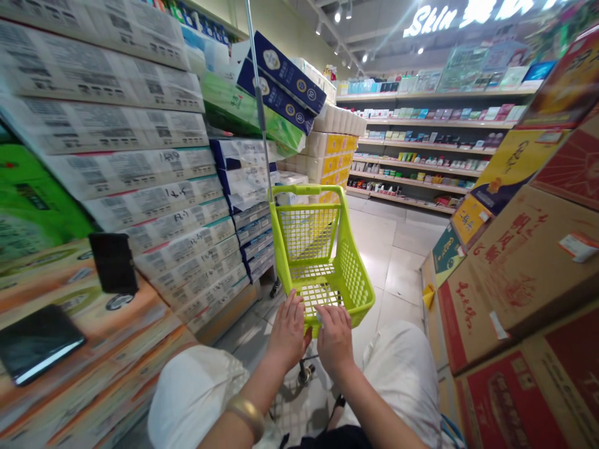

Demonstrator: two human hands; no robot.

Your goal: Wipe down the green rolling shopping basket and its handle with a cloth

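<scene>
A lime-green plastic shopping cart [349,262] stands in the aisle just ahead of me, its basket holding nothing. My left hand [287,330] and my right hand [334,337] rest side by side on the cart's near rim, fingers curled over the edge. A gold bangle [246,415] sits on my left wrist. A thin metal pole [260,100] rises from the cart's far left corner.
Stacked tissue packs [154,206] wall the left side, with a dark phone [37,343] and a black device [113,263] lying on orange packs. Red and brown cardboard boxes [519,274] crowd the right. Product shelves [421,156] line the far wall across a tiled floor [397,255].
</scene>
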